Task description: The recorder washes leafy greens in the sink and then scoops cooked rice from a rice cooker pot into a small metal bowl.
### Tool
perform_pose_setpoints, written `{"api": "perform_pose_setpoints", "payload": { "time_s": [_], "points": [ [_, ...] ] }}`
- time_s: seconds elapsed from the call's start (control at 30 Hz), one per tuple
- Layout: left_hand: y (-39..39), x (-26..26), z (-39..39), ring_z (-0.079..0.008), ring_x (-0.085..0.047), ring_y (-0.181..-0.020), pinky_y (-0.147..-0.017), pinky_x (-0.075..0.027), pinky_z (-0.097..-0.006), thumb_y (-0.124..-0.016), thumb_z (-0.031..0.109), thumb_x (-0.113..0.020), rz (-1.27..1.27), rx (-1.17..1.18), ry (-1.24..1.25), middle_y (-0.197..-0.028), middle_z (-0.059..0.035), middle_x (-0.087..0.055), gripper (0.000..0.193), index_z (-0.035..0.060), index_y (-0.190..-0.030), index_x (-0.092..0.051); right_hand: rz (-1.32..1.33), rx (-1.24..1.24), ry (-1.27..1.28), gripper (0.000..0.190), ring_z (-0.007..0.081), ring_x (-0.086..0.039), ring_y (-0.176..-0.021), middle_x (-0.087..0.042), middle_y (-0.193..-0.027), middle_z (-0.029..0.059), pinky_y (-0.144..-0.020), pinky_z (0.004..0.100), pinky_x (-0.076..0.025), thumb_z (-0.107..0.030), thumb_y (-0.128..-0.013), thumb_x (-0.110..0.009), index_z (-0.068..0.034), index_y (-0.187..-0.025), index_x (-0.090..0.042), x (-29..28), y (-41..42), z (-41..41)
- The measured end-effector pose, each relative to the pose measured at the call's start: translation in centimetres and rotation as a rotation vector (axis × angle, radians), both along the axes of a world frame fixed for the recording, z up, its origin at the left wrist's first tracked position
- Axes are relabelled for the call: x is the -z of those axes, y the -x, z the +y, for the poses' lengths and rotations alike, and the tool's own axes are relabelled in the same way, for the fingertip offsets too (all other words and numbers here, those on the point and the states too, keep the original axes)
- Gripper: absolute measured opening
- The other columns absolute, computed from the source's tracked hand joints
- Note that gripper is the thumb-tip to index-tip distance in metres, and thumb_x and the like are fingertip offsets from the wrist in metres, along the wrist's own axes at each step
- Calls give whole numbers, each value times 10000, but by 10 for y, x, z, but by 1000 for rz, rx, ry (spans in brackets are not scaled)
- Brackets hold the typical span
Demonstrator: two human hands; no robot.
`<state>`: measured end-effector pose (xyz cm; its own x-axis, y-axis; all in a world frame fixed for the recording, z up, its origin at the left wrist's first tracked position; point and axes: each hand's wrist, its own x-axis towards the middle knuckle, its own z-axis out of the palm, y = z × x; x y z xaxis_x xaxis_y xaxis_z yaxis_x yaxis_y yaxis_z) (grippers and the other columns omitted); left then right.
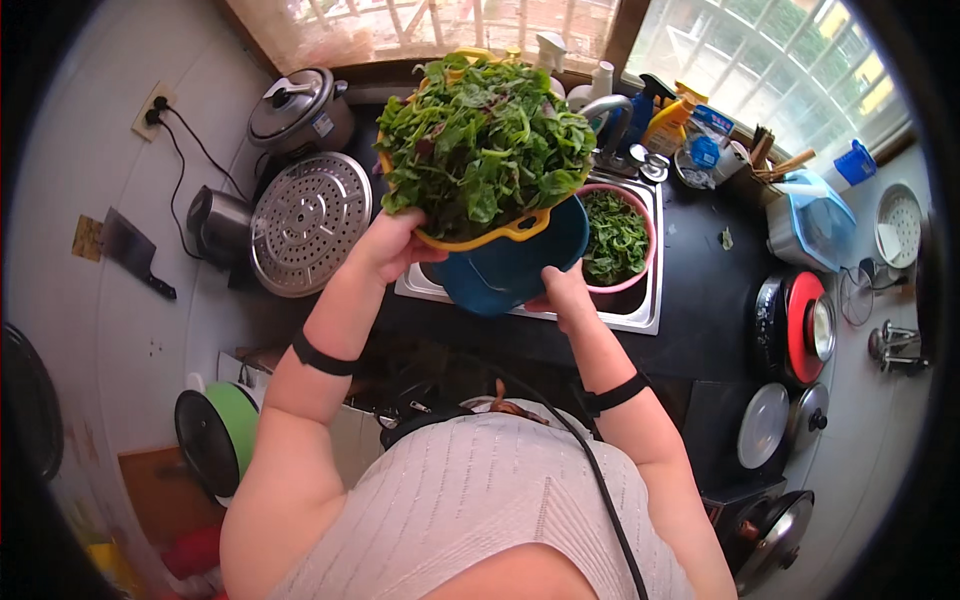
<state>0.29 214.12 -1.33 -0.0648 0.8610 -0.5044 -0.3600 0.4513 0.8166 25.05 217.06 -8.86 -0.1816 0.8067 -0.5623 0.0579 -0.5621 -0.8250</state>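
My left hand (394, 244) grips the near left rim of a yellow colander (491, 234), which is heaped with leafy greens (487, 142). The colander is raised and tilted above a blue plastic basin (499, 277). My right hand (564, 292) holds that basin by its near right rim, over the steel sink (634, 324). In the sink's right side sits a pink basin (651, 240) with more greens (615, 236) in it. Most of the colander's wall and the basin's far side are hidden by the greens.
A perforated steamer tray (311, 225) leans at the left beside a rice cooker (300, 112). Behind the sink rise the faucet (611, 109) and several bottles (667, 124). A cleaver (135, 251) hangs on the left wall. At the right stand a lidded container (814, 225) and a red-topped pot (802, 326).
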Motion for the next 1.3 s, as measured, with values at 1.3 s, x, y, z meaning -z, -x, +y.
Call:
{"api": "perform_pose_setpoints", "payload": {
  "time_s": [1.3],
  "points": [
    [-256,89,67,-361,-612,-758,-708,-476,-412,-721,228,-636,881,425,-261,-788,-191,-615,334,26,-918,-458,382,386,79,267,207,-634,-740,-629,-903,93,-628,367,-552,-271,-894,-495,-78,-1077,-517,50,-249,-10]
  ]
}}
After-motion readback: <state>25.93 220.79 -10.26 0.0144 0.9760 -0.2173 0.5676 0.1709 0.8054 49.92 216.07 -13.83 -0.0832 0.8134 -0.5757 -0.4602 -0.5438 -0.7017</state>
